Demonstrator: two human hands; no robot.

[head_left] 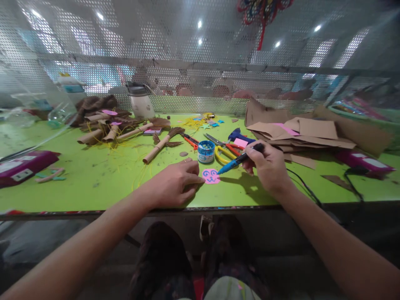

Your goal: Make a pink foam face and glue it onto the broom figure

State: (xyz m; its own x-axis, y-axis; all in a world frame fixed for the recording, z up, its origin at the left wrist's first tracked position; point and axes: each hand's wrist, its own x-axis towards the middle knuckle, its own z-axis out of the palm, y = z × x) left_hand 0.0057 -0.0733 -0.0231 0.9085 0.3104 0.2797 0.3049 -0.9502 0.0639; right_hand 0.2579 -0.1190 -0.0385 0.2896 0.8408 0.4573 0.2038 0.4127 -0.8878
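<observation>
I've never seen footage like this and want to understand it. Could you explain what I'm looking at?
There's no machine here, just a person's two bare hands. The single picture comes from a camera worn on their head, looking forward and down.

The right hand has a blue marker in its grip, tip by a small pink paper bearing a blue drawn face. The left hand rests a finger at the paper's left edge.

On the green table are also a jar, paper rolls to the left and brown sheets to the right.
</observation>
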